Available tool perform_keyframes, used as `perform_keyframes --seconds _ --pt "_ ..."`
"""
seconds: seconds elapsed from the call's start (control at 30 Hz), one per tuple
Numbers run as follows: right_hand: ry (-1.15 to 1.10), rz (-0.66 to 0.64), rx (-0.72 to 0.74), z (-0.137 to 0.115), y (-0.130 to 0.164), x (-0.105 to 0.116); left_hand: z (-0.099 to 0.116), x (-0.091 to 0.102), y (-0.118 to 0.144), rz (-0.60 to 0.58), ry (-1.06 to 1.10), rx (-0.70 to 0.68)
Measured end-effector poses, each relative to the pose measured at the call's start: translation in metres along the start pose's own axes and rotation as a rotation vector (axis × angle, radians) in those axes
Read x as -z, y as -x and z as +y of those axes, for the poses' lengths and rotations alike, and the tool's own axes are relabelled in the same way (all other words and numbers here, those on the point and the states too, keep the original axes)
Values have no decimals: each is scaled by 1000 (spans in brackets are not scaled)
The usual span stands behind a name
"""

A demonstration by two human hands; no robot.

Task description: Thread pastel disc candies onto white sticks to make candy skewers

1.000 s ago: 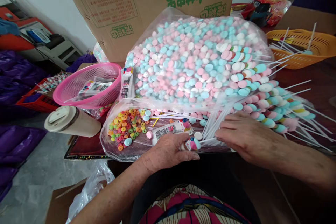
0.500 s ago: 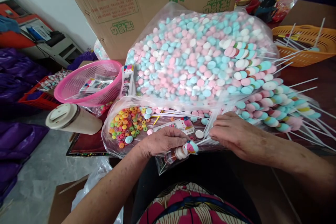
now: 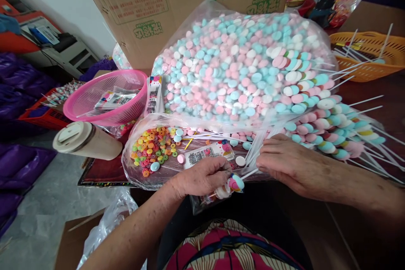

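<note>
a brown cardboard box [image 3: 164, 0] with green print stands at the back, and against it leans a big clear bag of pink, blue and white candy discs [image 3: 234, 67], which takes up the middle of the table. to the right of that bag lies a heap of finished candy skewers [image 3: 329, 128], their white sticks fanning out toward an orange basket [image 3: 367, 57]. on the left sit a pink basket [image 3: 107, 101] with printed packets in it and, nearer, a beige lidded cup [image 3: 85, 140] lying on its side. in front of the big bag a flat clear bag holds small coloured candy rings [image 3: 152, 148]. the right hand [image 3: 286, 162] rests palm down, fingers loosely curled over a bundle of white sticks [image 3: 257, 147]. the left hand [image 3: 202, 177] is closed round a candy skewer in a clear wrapper [image 3: 229, 185], thumb and fingers pinching it just off the table's near edge, its stick pointing to the right hand.
</note>
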State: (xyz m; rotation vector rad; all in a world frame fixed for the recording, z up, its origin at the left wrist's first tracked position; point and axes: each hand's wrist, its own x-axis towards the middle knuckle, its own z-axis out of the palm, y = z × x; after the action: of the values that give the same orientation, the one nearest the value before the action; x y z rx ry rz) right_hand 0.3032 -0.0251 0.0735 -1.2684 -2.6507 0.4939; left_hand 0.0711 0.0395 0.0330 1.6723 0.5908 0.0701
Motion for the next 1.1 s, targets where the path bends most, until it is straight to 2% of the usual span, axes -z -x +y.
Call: perform_keyframes --seconds 0.17,0.37,0.5,0.63,0.73,0.8,0.9,1.0,1.1 --pt "49 3 25 -5 -7 -3 4 -8 -2 124 -202 -47" --pt "165 30 -22 -5 -2 -4 9 -4 3 289 -299 -77" --pt "127 1 -106 -9 -3 -10 13 -12 1 297 -437 -164" --pt "121 16 -144 -11 -7 -19 10 -12 -4 322 -531 -123" --pt "89 49 -166 -7 -6 -21 11 -2 0 452 -528 -131" --pt "70 75 -177 -4 -4 -20 16 0 5 545 -619 -156" --pt "83 119 -196 -6 -4 -20 21 -9 11 581 -742 -63" --pt "128 175 -226 -14 -7 -23 18 -25 13 547 -686 104" --pt "136 229 -256 -23 -12 -28 13 -32 15 622 -594 202"
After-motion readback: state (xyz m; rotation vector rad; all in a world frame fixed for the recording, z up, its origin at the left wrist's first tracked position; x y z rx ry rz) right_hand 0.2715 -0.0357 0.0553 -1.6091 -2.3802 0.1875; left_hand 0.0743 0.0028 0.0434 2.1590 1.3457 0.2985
